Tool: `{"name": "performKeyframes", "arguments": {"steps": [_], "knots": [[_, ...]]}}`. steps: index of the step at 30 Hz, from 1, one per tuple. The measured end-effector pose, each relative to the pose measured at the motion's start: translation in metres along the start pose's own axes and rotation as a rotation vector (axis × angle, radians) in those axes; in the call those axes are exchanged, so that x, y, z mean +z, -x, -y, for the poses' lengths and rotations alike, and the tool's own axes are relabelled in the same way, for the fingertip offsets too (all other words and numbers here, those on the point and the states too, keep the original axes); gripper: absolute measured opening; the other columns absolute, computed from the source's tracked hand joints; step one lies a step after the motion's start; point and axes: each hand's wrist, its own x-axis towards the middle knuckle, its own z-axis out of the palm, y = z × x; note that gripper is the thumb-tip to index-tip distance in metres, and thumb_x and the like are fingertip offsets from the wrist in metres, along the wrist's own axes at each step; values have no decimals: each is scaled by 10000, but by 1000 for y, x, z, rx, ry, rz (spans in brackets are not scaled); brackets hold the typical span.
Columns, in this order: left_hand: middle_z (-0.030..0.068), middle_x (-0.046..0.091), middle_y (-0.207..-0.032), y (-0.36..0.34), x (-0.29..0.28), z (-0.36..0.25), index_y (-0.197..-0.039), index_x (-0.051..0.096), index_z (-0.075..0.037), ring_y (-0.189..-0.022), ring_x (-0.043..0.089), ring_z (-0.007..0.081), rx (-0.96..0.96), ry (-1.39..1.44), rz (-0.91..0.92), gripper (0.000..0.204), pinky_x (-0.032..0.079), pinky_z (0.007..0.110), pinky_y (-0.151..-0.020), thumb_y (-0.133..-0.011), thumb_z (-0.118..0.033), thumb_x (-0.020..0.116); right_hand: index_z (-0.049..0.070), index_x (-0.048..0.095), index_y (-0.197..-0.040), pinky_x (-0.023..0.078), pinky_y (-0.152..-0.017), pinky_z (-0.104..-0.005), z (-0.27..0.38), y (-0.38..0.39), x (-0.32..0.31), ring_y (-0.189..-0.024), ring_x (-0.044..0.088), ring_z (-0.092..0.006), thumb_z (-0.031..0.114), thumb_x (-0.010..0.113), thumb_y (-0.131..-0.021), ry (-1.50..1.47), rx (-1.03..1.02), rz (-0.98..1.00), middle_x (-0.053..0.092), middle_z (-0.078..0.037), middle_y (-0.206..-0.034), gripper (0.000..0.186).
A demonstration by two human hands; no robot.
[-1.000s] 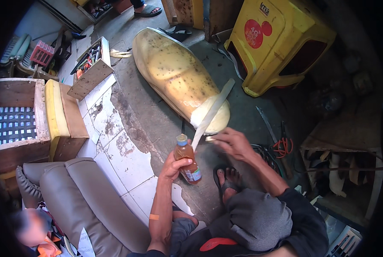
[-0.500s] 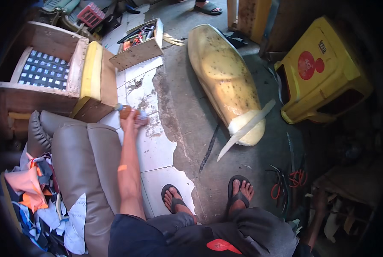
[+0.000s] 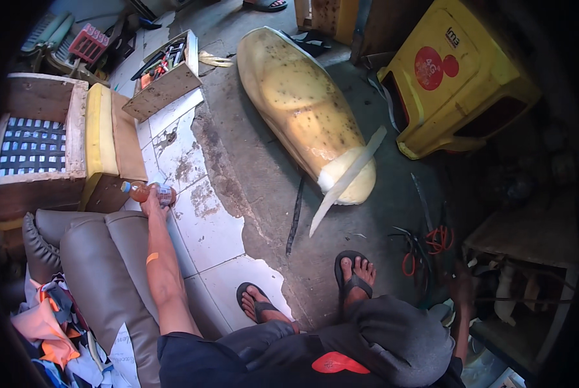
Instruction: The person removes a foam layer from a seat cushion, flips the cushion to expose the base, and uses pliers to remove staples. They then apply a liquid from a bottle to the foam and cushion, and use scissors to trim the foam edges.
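My left hand point(image 3: 152, 202), its arm stretched forward, is closed around a clear plastic bottle point(image 3: 137, 190) of orange-brown liquid with a blue cap. The bottle is held sideways, cap to the left, over the white tiles beside the brown padded cushions point(image 3: 98, 258). In shadow at the right, my right hand point(image 3: 461, 288) is beside a low wooden stand point(image 3: 516, 249). Its fingers are too dark to make out. Close to that hand, red-handled scissors point(image 3: 409, 262) and a loop of red-orange handles point(image 3: 439, 239) lie on the floor.
A long yellowed foam piece point(image 3: 302, 103) lies ahead with a pale strip point(image 3: 348, 181) across its end. A yellow plastic stool point(image 3: 461, 84) is at the right. Left are a wooden box of tools point(image 3: 163, 90), a wooden frame with webbing point(image 3: 76, 129) and fabric scraps point(image 3: 50, 323).
The view has shifted, so most things sit further left in the picture. My left hand has brought the bottle left and slightly nearer, past the foam-edged board's corner.
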Motion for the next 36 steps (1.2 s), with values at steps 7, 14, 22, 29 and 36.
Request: {"name": "performKeyframes", "arguments": {"steps": [7, 14, 22, 29, 36], "knots": [[123, 542, -1451, 1, 6, 12, -1486, 403, -156, -1371, 491, 393, -6, 32, 93, 861, 317, 782, -1073, -795, -332, 885, 52, 632, -1316, 507, -952, -481, 21, -15, -6, -1144, 639, -415, 117, 725, -848, -77, -30, 165, 646, -232, -1268, 482], [269, 481, -1452, -35, -29, 2, -1401, 400, 87, -1359, 486, 387, 254, -46, -154, 861, 440, 542, -1098, -833, -384, 844, 70, 716, -1160, 520, -826, -493, 63, -25, 11, -968, 691, -382, 172, 748, -845, -167, -93, 110, 695, -205, -1067, 332], [242, 437, -1492, 293, 59, 140, -1484, 414, -4, -1371, 444, 429, 1199, -695, 842, 656, 334, 473, -1183, -894, -113, 680, 53, 759, -1080, 537, -821, -452, 95, -20, 45, -949, 710, -372, 428, 647, -978, -310, 81, 416, 732, -206, -1040, 404], [180, 559, -1357, 395, 92, 143, -1330, 597, -112, -1288, 535, 332, 1813, -457, 932, 548, 444, 542, -1049, -817, -72, 786, 78, 426, -1541, 552, -933, -437, 177, -115, 145, -1211, 627, -275, 578, 486, -1048, -1508, 464, 657, 611, -149, -1380, 704], [128, 733, -1036, 417, 81, 82, -1159, 699, -51, -1075, 673, 246, 1132, -236, 823, 272, 472, 433, -1039, -901, -98, 768, 85, 399, -1526, 566, -939, -426, 254, -140, 141, -1282, 580, -236, 649, 431, -1036, -1934, 350, 687, 534, -123, -1472, 747]]}}
